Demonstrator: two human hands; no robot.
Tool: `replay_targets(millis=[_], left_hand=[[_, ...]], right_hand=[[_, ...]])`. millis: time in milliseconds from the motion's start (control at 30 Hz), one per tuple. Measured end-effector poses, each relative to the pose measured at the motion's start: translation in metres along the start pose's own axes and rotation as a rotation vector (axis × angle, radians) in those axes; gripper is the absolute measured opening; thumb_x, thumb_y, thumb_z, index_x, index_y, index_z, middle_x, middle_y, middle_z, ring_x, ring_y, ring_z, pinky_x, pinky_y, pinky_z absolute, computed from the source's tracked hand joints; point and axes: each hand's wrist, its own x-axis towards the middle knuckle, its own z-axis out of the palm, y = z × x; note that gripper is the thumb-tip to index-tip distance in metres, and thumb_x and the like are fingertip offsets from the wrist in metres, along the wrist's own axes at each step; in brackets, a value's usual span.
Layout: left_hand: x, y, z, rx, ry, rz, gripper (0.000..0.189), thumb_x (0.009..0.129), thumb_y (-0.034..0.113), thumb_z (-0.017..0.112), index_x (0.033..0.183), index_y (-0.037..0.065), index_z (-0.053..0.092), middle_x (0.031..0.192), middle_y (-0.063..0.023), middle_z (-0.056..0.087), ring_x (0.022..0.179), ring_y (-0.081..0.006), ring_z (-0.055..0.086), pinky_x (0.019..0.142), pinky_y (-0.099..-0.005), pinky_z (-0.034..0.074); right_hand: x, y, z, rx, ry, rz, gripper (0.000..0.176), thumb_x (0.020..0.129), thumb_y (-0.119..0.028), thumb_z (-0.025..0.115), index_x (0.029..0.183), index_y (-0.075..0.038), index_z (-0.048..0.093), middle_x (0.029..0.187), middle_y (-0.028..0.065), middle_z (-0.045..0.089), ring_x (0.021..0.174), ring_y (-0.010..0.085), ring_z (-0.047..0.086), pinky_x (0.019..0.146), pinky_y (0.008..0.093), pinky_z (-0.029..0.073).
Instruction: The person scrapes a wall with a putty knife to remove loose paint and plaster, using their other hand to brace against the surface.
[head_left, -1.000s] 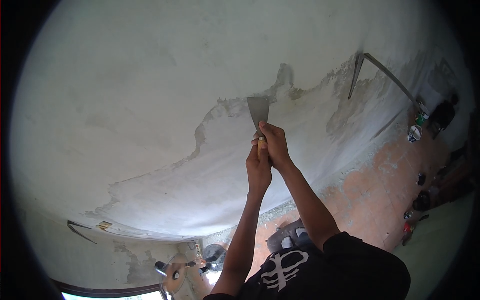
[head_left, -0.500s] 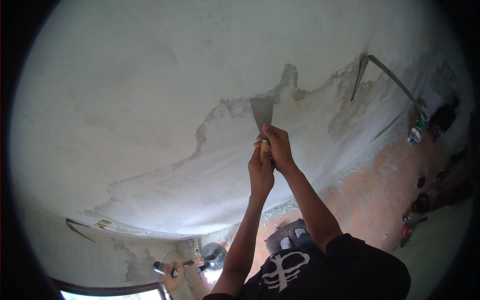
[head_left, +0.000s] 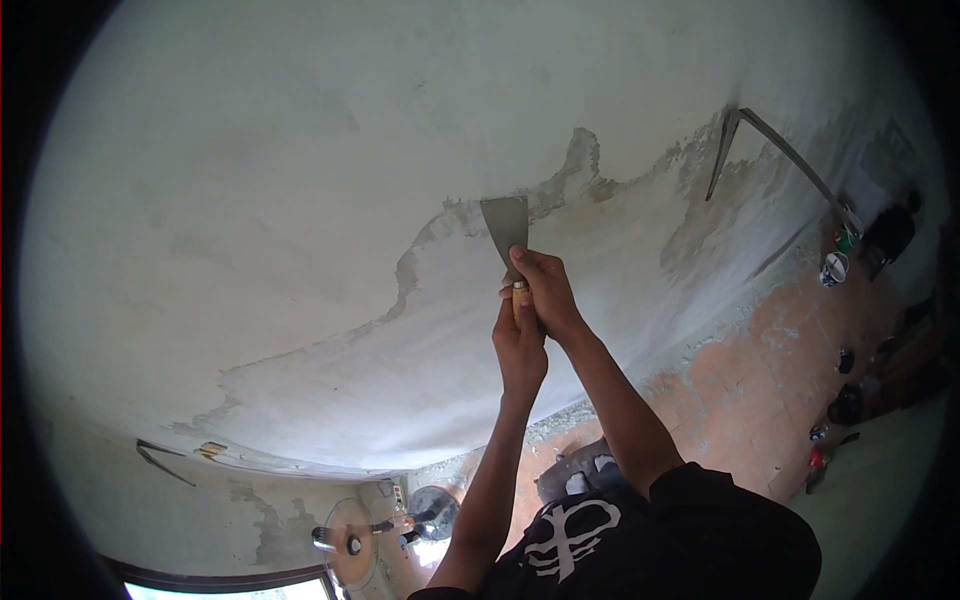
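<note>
The head view is fairly dim, with soft, cool light over the wall [head_left: 300, 200]. The brightest glare sits at the lower left, in the window [head_left: 235, 590], with a paler sheen along the lower wall. Strong fisheye distortion bends the edges, and black vignetting closes the corners. The far right sinks into shadow, where the dark shapes are perhaps clutter, too murky to tell. The middle looks reasonably sharp.

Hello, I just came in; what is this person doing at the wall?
The person holds a scraper in both hands, the left hand around the wooden handle and the right hand higher up, near the blade. The blade's wide edge is at the border of a patch of bare, grey plaster on the wall.
</note>
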Motion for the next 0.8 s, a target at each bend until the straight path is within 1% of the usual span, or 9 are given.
replay_targets(millis=[67, 267, 367, 433, 467, 567, 667, 767, 800], left_hand=[[-0.004, -0.002, 0.001, -0.009, 0.007, -0.024, 0.034, 0.103, 0.028, 0.039, 0.101, -0.002, 0.055, 0.062, 0.0018, 0.047, 0.053, -0.0046, 0.040, 0.047, -0.0241, 0.032], [-0.005, -0.009, 0.010, -0.094, 0.029, -0.027, 0.036, 0.103, 0.030, 0.038, 0.102, -0.003, 0.054, 0.065, 0.0019, 0.047, 0.055, -0.0041, 0.040, 0.047, -0.0236, 0.032], [0.001, -0.009, 0.014, -0.103, -0.008, -0.042, 0.038, 0.103, 0.031, 0.038, 0.105, -0.003, 0.053, 0.068, 0.0018, 0.049, 0.056, -0.0035, 0.040, 0.048, -0.0226, 0.032], [0.008, 0.006, 0.024, -0.129, 0.041, 0.029, 0.041, 0.103, 0.037, 0.035, 0.090, 0.002, 0.052, 0.060, 0.0050, 0.042, 0.049, -0.0026, 0.035, 0.043, -0.0219, 0.028], [0.006, 0.003, 0.024, -0.132, 0.038, 0.019, 0.041, 0.103, 0.037, 0.035, 0.090, 0.002, 0.052, 0.060, 0.0050, 0.042, 0.049, -0.0026, 0.035, 0.043, -0.0219, 0.028], [0.008, -0.006, 0.027, -0.147, 0.034, 0.059, 0.042, 0.103, 0.038, 0.034, 0.090, 0.002, 0.052, 0.060, 0.0051, 0.042, 0.048, -0.0026, 0.035, 0.042, -0.0221, 0.027], [0.002, -0.012, 0.031, -0.152, 0.076, 0.024, 0.043, 0.103, 0.040, 0.034, 0.092, 0.002, 0.052, 0.060, 0.0051, 0.041, 0.048, -0.0025, 0.034, 0.042, -0.0223, 0.027], [0.008, -0.001, 0.027, -0.127, 0.020, 0.041, 0.042, 0.103, 0.039, 0.034, 0.097, 0.002, 0.053, 0.060, 0.0050, 0.042, 0.048, -0.0019, 0.035, 0.042, -0.0218, 0.028], [0.008, -0.002, 0.026, -0.155, 0.014, 0.033, 0.042, 0.103, 0.038, 0.034, 0.099, 0.002, 0.053, 0.061, 0.0050, 0.043, 0.048, -0.0017, 0.035, 0.041, -0.0216, 0.028]], right_hand=[[-0.002, 0.001, 0.000, 0.016, 0.031, 0.019, 0.045, 0.096, -0.041, 0.054, 0.071, -0.003, 0.057, 0.065, 0.0043, 0.058, 0.060, 0.0118, 0.058, 0.056, 0.0254, 0.046], [-0.006, -0.010, -0.002, -0.076, 0.031, 0.013, 0.046, 0.096, -0.043, 0.053, 0.071, -0.004, 0.057, 0.065, 0.0040, 0.058, 0.060, 0.0118, 0.058, 0.057, 0.0262, 0.046], [-0.002, -0.013, -0.007, -0.096, 0.019, 0.004, 0.046, 0.094, -0.045, 0.055, 0.072, -0.005, 0.058, 0.063, 0.0028, 0.056, 0.060, 0.0110, 0.057, 0.060, 0.0254, 0.047], [0.010, -0.025, -0.007, -0.146, -0.005, -0.061, 0.046, 0.095, -0.044, 0.054, 0.072, -0.004, 0.058, 0.063, 0.0032, 0.056, 0.059, 0.0104, 0.055, 0.058, 0.0254, 0.046], [0.010, -0.027, -0.007, -0.195, -0.025, -0.111, 0.046, 0.096, -0.043, 0.053, 0.072, -0.004, 0.058, 0.063, 0.0036, 0.057, 0.057, 0.0099, 0.053, 0.057, 0.0254, 0.044], [0.001, -0.019, -0.010, -0.139, 0.002, -0.015, 0.046, 0.095, -0.043, 0.054, 0.073, -0.003, 0.057, 0.062, 0.0035, 0.057, 0.056, 0.0096, 0.052, 0.056, 0.0257, 0.043], [0.001, -0.009, -0.020, -0.191, 0.004, -0.016, 0.051, 0.094, -0.049, 0.054, 0.072, -0.002, 0.058, 0.062, 0.0036, 0.057, 0.057, 0.0110, 0.055, 0.057, 0.0254, 0.044], [0.011, -0.038, -0.009, -0.206, -0.033, -0.077, 0.050, 0.094, -0.047, 0.054, 0.072, -0.002, 0.059, 0.061, 0.0038, 0.057, 0.057, 0.0108, 0.055, 0.056, 0.0258, 0.044], [0.006, -0.034, -0.010, -0.207, -0.031, -0.071, 0.050, 0.094, -0.047, 0.054, 0.072, -0.002, 0.059, 0.061, 0.0038, 0.057, 0.057, 0.0108, 0.055, 0.056, 0.0258, 0.044]])
